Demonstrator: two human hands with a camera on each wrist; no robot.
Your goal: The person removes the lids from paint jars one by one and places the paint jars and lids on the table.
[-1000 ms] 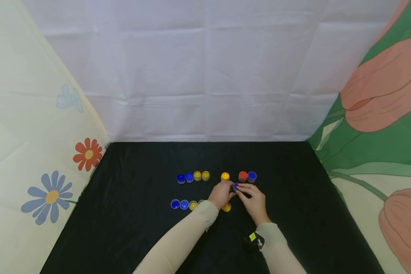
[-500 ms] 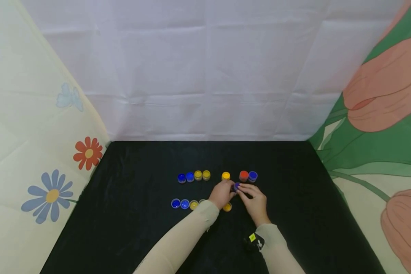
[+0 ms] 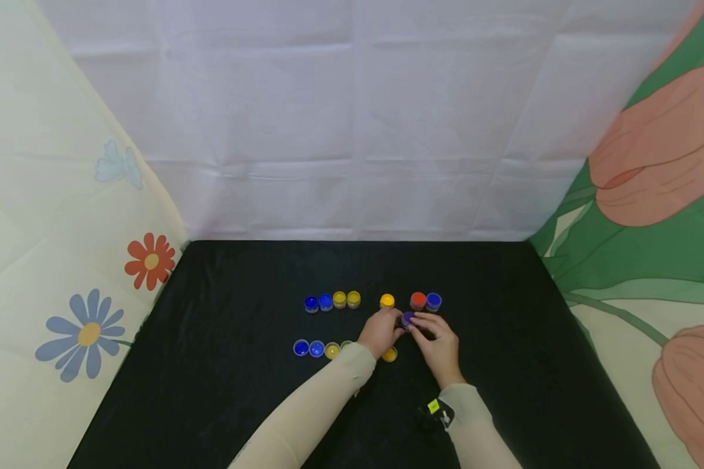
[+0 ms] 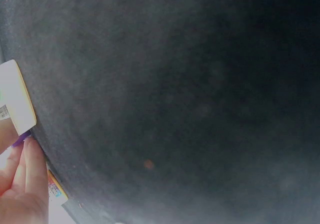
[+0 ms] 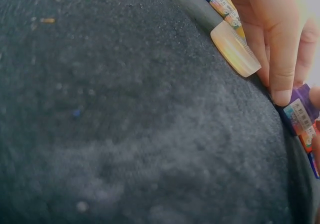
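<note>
A small paint jar with a purple lid (image 3: 407, 319) is held between both hands at the right-middle of the black table. My left hand (image 3: 379, 333) grips it from the left; in the right wrist view a thumb lies against the jar's labelled side (image 5: 298, 116). From the right, my right hand (image 3: 442, 345) pinches the jar near its lid with thumb and fingers. Just behind the left hand stands a yellow-orange jar (image 3: 387, 300). An orange-yellow piece (image 3: 390, 354) lies in front of that hand. How far the lid is turned cannot be seen.
In the back row stand blue jars (image 3: 326, 301), yellow jars (image 3: 347, 299), a red jar (image 3: 418, 300) and a violet-blue jar (image 3: 433, 301). The front row has blue rounds (image 3: 308, 348) and a yellow round (image 3: 332, 350), partly covered by the left sleeve (image 3: 328, 391).
My right fingers have shifted slightly on the purple jar, and more of its top shows. The left hand stays almost still; the other jars keep their places.
</note>
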